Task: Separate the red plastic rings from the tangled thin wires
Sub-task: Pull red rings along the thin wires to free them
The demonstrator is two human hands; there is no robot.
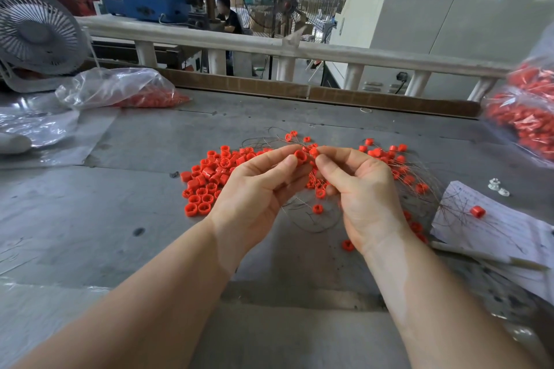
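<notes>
My left hand point(257, 186) pinches a red plastic ring point(299, 157) between thumb and fingers, held above the grey table point(150, 234). My right hand point(359, 189) pinches another red ring point(314, 152) right beside it, with thin wires trailing below the palms. A pile of loose red rings point(209, 177) lies left of my hands. The tangled thin wires point(404, 171) with rings still threaded on them spread under and to the right of my right hand.
A clear bag of red rings point(126, 91) lies at the back left, another bag point(524, 117) at the right edge. Paper sheets point(491, 228) with a stray ring lie at the right. A white fan point(36, 36) stands back left. A person sits behind the railing.
</notes>
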